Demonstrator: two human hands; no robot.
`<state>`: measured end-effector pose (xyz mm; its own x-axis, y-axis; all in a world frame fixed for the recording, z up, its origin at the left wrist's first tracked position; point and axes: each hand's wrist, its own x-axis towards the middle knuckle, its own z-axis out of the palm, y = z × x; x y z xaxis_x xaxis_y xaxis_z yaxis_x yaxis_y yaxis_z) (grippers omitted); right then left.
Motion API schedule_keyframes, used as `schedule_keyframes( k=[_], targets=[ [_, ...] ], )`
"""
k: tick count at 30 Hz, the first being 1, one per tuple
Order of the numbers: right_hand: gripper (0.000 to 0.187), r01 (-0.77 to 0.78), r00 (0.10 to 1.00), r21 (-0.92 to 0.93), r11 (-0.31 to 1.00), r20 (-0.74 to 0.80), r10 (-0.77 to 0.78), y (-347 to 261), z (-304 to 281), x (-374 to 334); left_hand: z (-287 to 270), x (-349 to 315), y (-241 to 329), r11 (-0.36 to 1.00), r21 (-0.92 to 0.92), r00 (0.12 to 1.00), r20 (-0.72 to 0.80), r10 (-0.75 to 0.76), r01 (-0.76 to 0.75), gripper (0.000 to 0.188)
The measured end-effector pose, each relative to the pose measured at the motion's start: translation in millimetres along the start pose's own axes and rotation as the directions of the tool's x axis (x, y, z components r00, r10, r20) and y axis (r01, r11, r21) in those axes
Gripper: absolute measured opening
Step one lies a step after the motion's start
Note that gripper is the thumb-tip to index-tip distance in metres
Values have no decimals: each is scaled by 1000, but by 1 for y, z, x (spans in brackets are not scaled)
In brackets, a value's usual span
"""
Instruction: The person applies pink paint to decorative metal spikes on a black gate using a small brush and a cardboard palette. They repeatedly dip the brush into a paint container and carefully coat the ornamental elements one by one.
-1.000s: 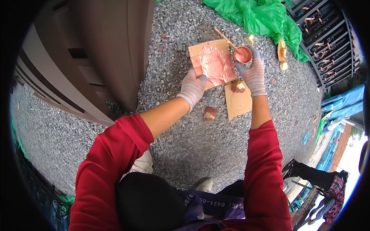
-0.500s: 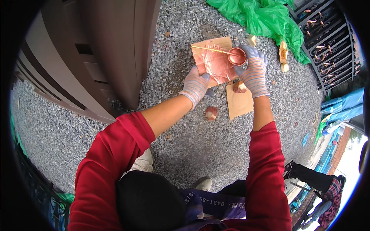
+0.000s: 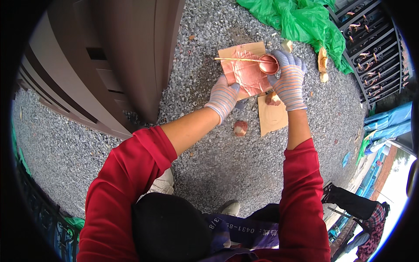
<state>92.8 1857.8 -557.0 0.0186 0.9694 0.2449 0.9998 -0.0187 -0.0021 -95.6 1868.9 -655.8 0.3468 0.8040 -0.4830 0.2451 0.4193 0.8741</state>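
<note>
My left hand (image 3: 223, 97), in a striped knit glove, pinches the near left edge of a piece of cardboard (image 3: 248, 75) smeared with copper-coloured paint. My gloved right hand (image 3: 289, 81) is wrapped round a small round cup (image 3: 268, 70) of the same paint, at the cardboard's right side. A thin stick (image 3: 240, 59) rests in the cup and reaches left across the cardboard. Just below lies a second, plain cardboard piece (image 3: 273, 117) with a paint-stained sponge lump (image 3: 273, 99) on it. Another stained lump (image 3: 240, 128) sits on the gravel. My fingertips under the cardboard are hidden.
Large brown metal panels (image 3: 126, 52) stand at the left. Green plastic sheeting (image 3: 301, 26) lies at the top right beside a black ornamental metal fence (image 3: 371, 48). Pale foam pieces (image 3: 323, 65) rest on the gravel (image 3: 218, 161). A person in a plaid top (image 3: 375, 222) is at the far right.
The cup and cardboard have shifted very slightly in view, and the stick's left end has dipped a little. Both hands keep the same hold.
</note>
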Motion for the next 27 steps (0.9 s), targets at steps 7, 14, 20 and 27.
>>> schedule_keyframes(
  k=[7,14,20,27],
  targets=[
    [62,23,1000,-36,999,1,-23,0,-2,0,2,2,-3,1000,-22,1000,13,9,-9,24],
    [59,23,999,-20,1000,-44,-24,3,2,-3,2,3,-4,998,-54,1000,19,-15,16,25],
    [56,-28,998,9,1000,-64,29,2,0,-7,0,-3,4,999,4,997,57,-54,54,25],
    [53,-196,967,389,900,-72,242,13,22,-12,-3,-6,6,983,-163,994,80,-68,80,26]
  ],
)
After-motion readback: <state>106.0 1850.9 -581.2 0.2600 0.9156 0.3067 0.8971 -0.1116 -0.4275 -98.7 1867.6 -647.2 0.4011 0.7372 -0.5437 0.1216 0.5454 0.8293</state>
